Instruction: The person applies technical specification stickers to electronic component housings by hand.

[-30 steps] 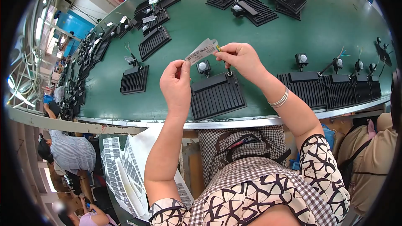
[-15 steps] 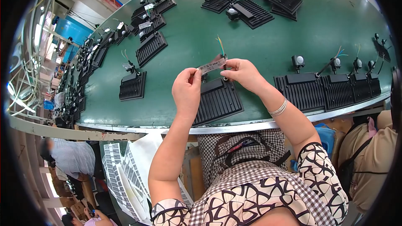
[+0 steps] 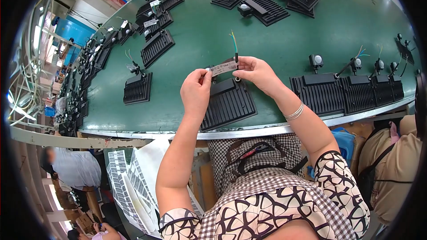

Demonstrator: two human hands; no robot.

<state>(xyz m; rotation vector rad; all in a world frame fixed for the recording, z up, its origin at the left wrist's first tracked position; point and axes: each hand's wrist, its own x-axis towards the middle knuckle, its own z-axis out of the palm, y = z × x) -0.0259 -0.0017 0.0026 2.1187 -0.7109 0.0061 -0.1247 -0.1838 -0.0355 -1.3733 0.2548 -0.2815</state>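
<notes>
A printed silvery label [image 3: 223, 68] is stretched between my two hands above a black finned floodlight [image 3: 229, 104]. My left hand [image 3: 195, 91] pinches its left end between thumb and fingertips. At the other end, my right hand [image 3: 260, 74] is closed with its fingertips on the label, right beside the lamp's black cable [image 3: 236, 57]. Yellow, green and blue wires [image 3: 234, 40] stick up from the cable's tip. Part of the lamp's sensor is hidden behind the label and my left fingers.
The green table [image 3: 191, 31] carries more floodlights: a row [image 3: 318, 95] at the right, one [image 3: 137, 88] at the left, a cluster [image 3: 267, 10] at the back. Label sheets [image 3: 129, 186] lie below its edge at left. A person [image 3: 75, 166] is at lower left.
The label's right end, folded and blurred before, now lies flatter against the cable. My hands have shifted slightly up and left in view, and the whole view has tilted a little.
</notes>
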